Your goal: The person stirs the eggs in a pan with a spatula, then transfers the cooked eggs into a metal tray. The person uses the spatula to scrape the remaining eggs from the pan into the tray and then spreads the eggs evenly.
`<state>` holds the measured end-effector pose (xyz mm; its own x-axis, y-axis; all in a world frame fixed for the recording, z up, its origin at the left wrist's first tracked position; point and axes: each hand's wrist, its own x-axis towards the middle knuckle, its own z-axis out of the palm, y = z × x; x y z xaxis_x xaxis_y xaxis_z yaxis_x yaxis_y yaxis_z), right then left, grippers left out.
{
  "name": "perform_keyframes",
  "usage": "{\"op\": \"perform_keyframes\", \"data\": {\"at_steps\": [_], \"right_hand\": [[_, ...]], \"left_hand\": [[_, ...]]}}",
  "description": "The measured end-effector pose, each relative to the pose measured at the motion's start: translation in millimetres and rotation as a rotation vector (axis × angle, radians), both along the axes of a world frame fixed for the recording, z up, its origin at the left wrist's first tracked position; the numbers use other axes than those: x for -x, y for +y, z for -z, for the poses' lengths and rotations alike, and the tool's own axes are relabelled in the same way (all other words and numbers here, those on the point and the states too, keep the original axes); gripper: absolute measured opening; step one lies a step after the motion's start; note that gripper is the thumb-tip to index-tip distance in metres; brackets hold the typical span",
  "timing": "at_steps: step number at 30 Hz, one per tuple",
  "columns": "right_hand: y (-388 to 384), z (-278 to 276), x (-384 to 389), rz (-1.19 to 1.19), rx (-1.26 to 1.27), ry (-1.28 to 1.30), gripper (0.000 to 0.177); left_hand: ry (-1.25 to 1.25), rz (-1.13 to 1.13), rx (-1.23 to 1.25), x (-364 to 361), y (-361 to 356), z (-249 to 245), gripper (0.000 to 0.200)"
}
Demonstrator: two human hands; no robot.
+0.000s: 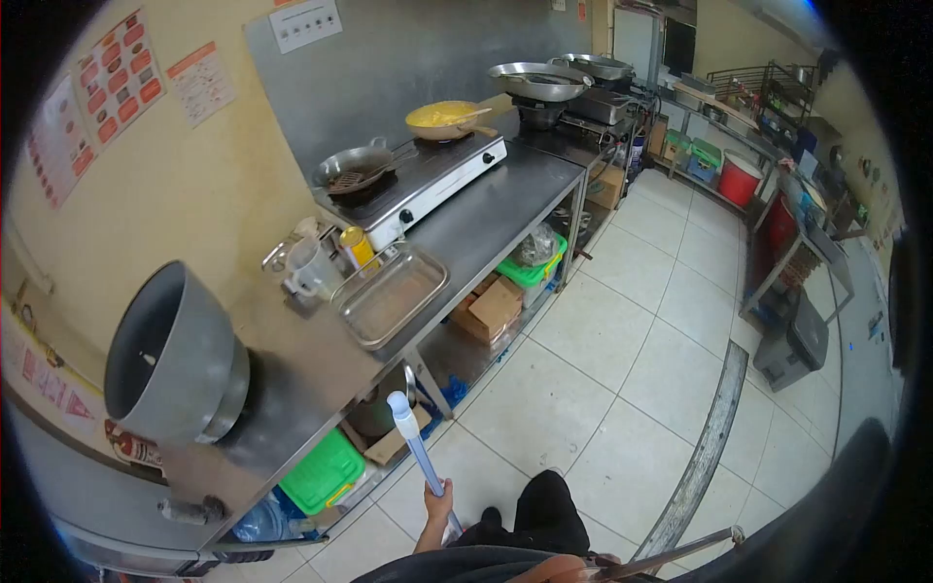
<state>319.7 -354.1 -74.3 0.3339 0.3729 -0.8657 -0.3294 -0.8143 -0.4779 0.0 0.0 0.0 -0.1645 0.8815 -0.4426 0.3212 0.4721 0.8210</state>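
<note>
Beside me is a long steel table [486, 228]. On it sit a flat tray [392, 296], a stove [428, 180] with a yellow pan [442, 119], and a big grey tub [175, 355]. A green box [326, 473] is underneath.

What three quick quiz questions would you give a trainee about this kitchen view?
1. True or false: the pan holding yellow food sits on the stove.
2. Pick one: the hand has its grip on A) a blue pole, B) a knife, C) a cup.
3. Short answer: what colour is the crate on the shelf below the grey drum?
Key: 1 true; 2 A; 3 green.
</note>
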Motion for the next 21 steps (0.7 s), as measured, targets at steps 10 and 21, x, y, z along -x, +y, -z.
{"op": "perform_keyframes", "data": {"at_steps": [10, 21], "right_hand": [[207, 7, -294, -0.277, 0.138, -0.014, 0.028], [886, -279, -507, -0.711, -0.767, -1.093, 0.029]], "left_hand": [[-0.403, -0.603, -0.370, -196, 264, 0, 0.024], [-0.376, -0.172, -0.242, -361, 427, -101, 0.020]]}}
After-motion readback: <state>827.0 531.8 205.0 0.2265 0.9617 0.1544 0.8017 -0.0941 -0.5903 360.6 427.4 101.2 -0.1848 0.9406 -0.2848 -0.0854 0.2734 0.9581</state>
